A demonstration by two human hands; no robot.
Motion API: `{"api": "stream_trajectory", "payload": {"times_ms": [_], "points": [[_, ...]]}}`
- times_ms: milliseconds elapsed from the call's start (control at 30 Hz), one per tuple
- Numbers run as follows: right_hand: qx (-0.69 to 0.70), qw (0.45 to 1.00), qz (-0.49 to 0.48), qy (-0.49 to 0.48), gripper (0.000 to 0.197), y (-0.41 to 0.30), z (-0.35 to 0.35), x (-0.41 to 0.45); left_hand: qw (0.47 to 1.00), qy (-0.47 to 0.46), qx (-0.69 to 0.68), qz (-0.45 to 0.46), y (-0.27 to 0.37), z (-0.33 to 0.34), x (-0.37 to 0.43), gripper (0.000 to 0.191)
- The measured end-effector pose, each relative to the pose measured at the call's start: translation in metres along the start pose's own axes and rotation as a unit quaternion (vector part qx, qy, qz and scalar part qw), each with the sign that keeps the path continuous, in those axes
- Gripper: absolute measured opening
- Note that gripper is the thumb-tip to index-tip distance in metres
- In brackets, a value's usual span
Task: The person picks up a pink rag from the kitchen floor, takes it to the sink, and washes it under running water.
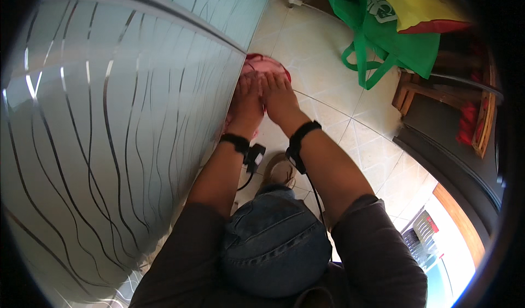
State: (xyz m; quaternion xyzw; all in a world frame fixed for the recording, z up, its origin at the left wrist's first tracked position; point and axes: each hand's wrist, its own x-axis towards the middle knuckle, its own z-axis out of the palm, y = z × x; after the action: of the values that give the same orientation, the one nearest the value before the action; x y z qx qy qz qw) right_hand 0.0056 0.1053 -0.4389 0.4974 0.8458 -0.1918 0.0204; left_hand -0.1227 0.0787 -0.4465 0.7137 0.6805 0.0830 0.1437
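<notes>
A pink cloth with a red edge (pixel 264 65) lies bunched on the tiled floor, against the foot of a glossy panelled front. My left hand (pixel 247 101) is spread over its left part, close beside the panel. Next to it, my right hand (pixel 279 97) lies on the cloth's right part. The fingers of both hands point away from me and look extended over the fabric. The palms hide much of the cloth, and I cannot see whether any of it is gripped. Each wrist wears a black strap with a small device and a cable.
The pale front with wavy silver lines (pixel 135 115) rises along the left. Green (pixel 404 54) and yellow (pixel 422 4) bags hang at the upper right, above a wooden frame (pixel 434 97). Below me are a shoe (pixel 279 168) and a denim-covered knee (pixel 275 242) on floor tiles (pixel 328 86).
</notes>
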Motion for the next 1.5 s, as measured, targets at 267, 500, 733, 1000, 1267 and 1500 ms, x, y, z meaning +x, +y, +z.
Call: {"api": "stream_trajectory", "payload": {"times_ms": [267, 500, 733, 1000, 1267, 1500], "points": [[0.077, 0.995, 0.057, 0.007, 0.063, 0.002, 0.027, -0.133, 0.986, -0.120, -0.007, 0.116, 0.039, -0.001, -0.073, 0.057], [0.011, 0.996, 0.054, 0.075, 0.062, 0.058, 0.016, -0.050, 0.989, -0.002, 0.017, 0.148, 0.050, 0.021, 0.024, 0.057], [-0.075, 0.987, 0.115, -0.083, 0.061, 0.089, -0.033, 0.007, 0.987, -0.034, 0.010, 0.157, 0.057, 0.018, 0.109, 0.057], [0.041, 0.998, 0.049, 0.010, 0.060, 0.037, 0.028, -0.132, 0.976, -0.112, 0.002, 0.187, 0.063, 0.010, -0.041, 0.051], [-0.037, 0.996, 0.074, -0.026, 0.062, 0.094, -0.005, -0.031, 0.980, 0.009, 0.034, 0.196, 0.068, 0.028, 0.069, 0.054], [-0.038, 0.991, 0.122, -0.046, 0.063, 0.101, -0.013, -0.030, 0.971, -0.026, 0.051, 0.233, 0.074, 0.031, 0.093, 0.055]]}}
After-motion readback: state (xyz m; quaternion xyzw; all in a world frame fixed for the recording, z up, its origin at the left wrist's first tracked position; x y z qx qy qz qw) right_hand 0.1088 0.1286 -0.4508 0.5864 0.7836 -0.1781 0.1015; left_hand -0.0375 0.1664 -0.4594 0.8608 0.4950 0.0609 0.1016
